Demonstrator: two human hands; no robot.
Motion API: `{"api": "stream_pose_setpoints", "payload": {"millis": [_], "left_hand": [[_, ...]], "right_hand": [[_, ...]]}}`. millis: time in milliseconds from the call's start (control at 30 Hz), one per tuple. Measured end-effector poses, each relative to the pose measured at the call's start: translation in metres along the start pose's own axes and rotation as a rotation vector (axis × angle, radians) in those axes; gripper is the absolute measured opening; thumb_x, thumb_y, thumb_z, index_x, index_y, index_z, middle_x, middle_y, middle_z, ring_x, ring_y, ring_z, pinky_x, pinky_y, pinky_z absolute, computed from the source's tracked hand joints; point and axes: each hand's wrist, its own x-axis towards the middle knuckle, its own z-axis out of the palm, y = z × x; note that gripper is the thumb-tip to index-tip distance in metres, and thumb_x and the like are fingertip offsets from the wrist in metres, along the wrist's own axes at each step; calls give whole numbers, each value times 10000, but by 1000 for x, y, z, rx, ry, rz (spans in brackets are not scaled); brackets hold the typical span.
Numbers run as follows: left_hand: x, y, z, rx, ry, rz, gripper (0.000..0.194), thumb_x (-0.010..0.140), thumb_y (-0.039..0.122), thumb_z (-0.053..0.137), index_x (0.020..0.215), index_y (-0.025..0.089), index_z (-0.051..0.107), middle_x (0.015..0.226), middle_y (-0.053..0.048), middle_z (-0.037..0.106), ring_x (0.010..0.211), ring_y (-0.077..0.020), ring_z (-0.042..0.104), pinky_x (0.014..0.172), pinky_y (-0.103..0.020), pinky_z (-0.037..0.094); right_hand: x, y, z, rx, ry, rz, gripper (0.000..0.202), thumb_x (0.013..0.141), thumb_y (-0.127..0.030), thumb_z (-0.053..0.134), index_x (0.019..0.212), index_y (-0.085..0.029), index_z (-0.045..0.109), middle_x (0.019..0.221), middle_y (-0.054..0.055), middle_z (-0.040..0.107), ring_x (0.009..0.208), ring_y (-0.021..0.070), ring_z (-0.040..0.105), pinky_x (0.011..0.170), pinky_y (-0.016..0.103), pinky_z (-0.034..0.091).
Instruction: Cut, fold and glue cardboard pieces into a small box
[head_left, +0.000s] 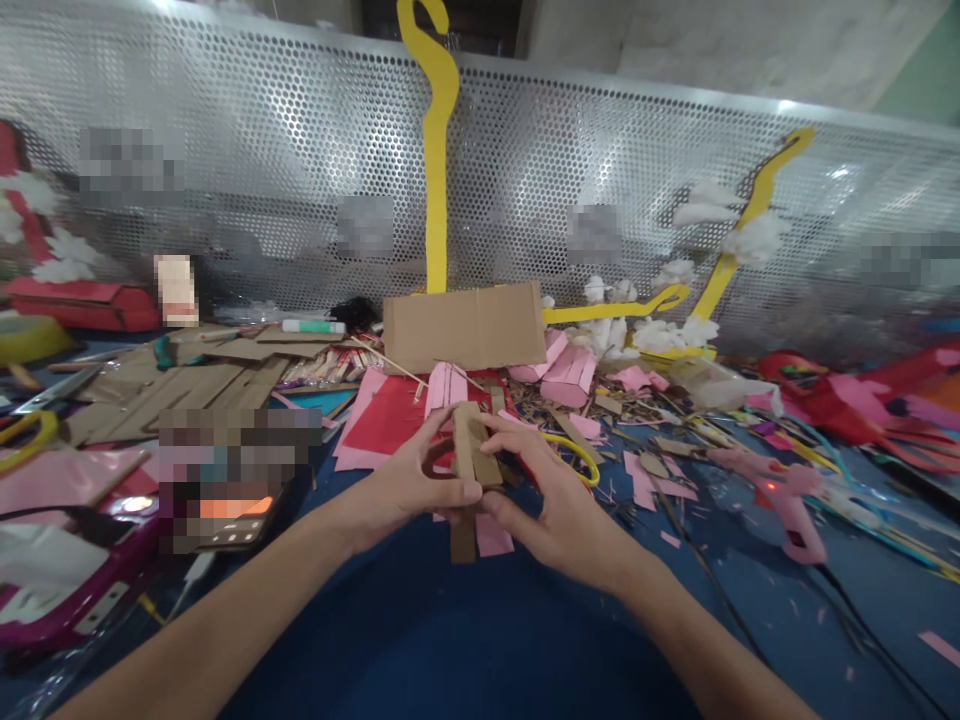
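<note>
Between both hands is a small folded cardboard piece (466, 445), raised over the middle of the blue table. My left hand (401, 485) grips its left side, with the thumb along the lower edge. My right hand (544, 490) closes on its right side, fingertips on the top face and thumb underneath. Below the hands lie a narrow cardboard strip (463, 540) and a pink paper scrap (495, 536). Just behind are red paper (382, 415) and yellow-handled scissors (581, 460), partly covered by my right hand.
A pink glue gun (787, 495) lies on the right, its cord trailing forward. Cardboard sheets (180, 390) and a phone (232, 510) are on the left. A cardboard box (465, 328) with a tall yellow hook shape (436, 180) stands before the perforated metal panel (315, 130).
</note>
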Motion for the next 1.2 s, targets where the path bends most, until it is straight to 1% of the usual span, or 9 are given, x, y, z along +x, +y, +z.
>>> {"api": "stream_pose_setpoints", "payload": {"millis": [200,300,400,533,700,833,967,1100,1200], "left_hand": [[0,0,0,52,5,50,937,777,301,882,1565,320,376,1497,-176,522,1085,-292,657,630,-265,520],[-1,2,0,120,-28,82,929,773,288,886,1559,334,392,1503,-153,530,1162,-304,645,735,-309,559],[-3,2,0,173,-108,33,1073,756,253,897,1619,341,265,1381,-153,628,1167,-317,665,877,-417,570],[-7,-1,0,195,-202,-58,1240,742,207,893,1662,342,73,1199,-135,716,1113,-337,706,903,-499,566],[-6,-4,-2,184,-204,-70,1278,716,174,905,1658,355,60,1216,-133,717,1150,-350,703,923,-517,563],[-4,-5,-2,130,-235,-85,1217,737,162,893,1639,383,107,1226,-144,724,1086,-361,740,864,-521,585],[-3,-5,-4,157,-184,-61,1170,730,196,908,1622,342,165,1243,-150,719,1165,-367,706,929,-549,569],[-2,-3,-5,177,-151,-47,1117,725,221,914,1595,313,219,1371,-172,647,1244,-365,654,999,-565,535],[-1,-3,-5,148,-143,-19,1117,717,214,913,1594,331,231,1533,-193,509,1290,-367,616,1031,-563,505]], "right_hand": [[-1,2,-3,-29,-33,6,433,979,-328,660,1367,-303,469,1602,112,461,1503,294,401,1186,541,396],[0,0,-6,-14,-46,4,345,978,-367,662,1283,-294,518,1654,110,388,1541,303,338,1203,553,367],[1,1,-10,10,-90,28,263,940,-399,713,1123,-272,575,1696,98,319,1581,323,248,1221,574,330],[1,3,-15,5,-196,60,359,808,-454,843,983,-250,607,1708,96,284,1596,361,184,1253,599,250],[2,0,-18,43,-216,59,382,782,-411,870,1009,-255,604,1632,93,411,1526,329,360,1193,496,393],[5,6,-13,41,-86,3,163,927,-257,714,1040,-257,596,1473,90,559,1393,287,508,1137,460,436],[7,17,-7,55,154,-33,79,1005,-196,575,1042,-262,599,1102,50,668,1069,218,639,996,397,499],[9,23,-8,362,363,110,30,1015,-257,602,1040,-269,614,938,5,644,831,160,633,762,285,529],[11,26,-10,605,415,205,69,994,-307,658,1056,-276,655,881,-15,640,727,129,594,667,244,511]]}}
